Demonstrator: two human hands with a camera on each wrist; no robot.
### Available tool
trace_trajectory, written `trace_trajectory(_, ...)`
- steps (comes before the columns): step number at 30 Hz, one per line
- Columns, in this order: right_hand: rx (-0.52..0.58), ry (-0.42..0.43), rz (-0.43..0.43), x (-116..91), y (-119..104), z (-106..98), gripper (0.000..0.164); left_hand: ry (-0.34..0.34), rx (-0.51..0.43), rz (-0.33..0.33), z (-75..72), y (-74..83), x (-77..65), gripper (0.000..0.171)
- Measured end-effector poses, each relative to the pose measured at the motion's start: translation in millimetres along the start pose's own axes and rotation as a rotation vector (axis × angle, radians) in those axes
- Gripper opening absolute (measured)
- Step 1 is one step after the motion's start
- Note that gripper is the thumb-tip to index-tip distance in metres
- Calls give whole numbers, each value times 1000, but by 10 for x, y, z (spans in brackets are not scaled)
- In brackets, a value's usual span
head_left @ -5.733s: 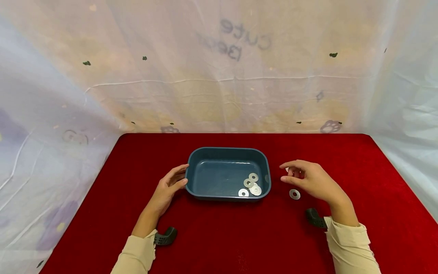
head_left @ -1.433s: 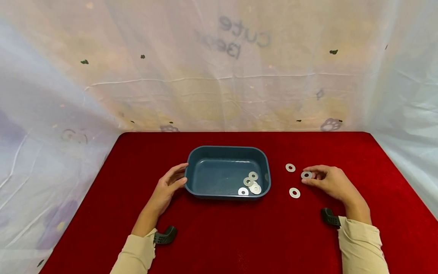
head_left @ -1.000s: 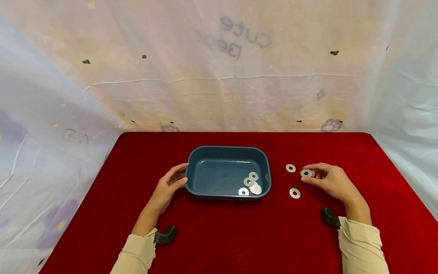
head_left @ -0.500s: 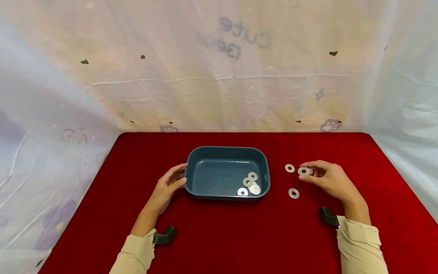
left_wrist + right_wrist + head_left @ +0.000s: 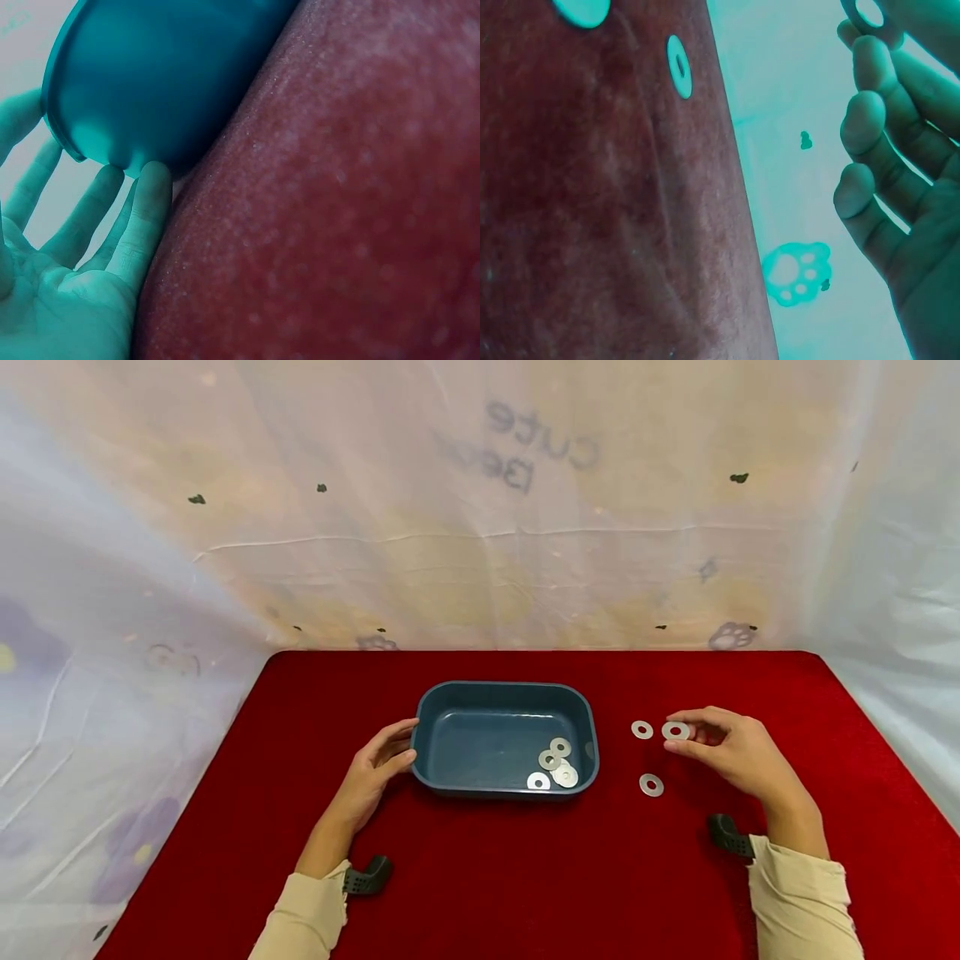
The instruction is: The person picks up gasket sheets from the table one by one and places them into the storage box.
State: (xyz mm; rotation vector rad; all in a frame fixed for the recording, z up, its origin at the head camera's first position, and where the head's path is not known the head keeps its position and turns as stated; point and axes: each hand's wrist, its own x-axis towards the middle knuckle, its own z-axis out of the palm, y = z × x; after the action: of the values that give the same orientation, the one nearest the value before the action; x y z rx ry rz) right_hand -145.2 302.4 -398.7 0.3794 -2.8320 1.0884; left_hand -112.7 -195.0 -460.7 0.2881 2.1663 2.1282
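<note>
My right hand [image 5: 738, 752] pinches a flat metal washer [image 5: 676, 731] between thumb and fingers, just above the cloth. In the right wrist view, part of that washer [image 5: 866, 13] shows at the top edge, by my fingertips. Two more washers lie on the cloth close by: one farther back [image 5: 642, 729], one nearer [image 5: 652, 785]. My left hand [image 5: 371, 772] rests its fingertips and thumb against the left end of a blue-grey rectangular tub [image 5: 506, 793]. In the left wrist view, extended fingers touch the tub's outer wall [image 5: 157, 82]. Several washers [image 5: 550, 761] lie in the tub's right end, some overlapping.
Red cloth [image 5: 495, 885] covers the table. A pale patterned curtain [image 5: 480, 585] hangs along the back and both sides. Each wrist carries a dark bracket, one on the left [image 5: 367, 877] and one on the right [image 5: 727, 835].
Several seconds ago my right hand hovered farther left over the cloth, beside the tub. It moved right, took hold of a washer and has lifted it slightly. My left hand stays at the tub.
</note>
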Motion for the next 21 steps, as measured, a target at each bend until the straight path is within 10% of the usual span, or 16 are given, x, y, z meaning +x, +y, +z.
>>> trace_trajectory(21, 106, 58, -117, 98, -373, 9, 34, 6, 5, -8, -5, -4, 0, 51)
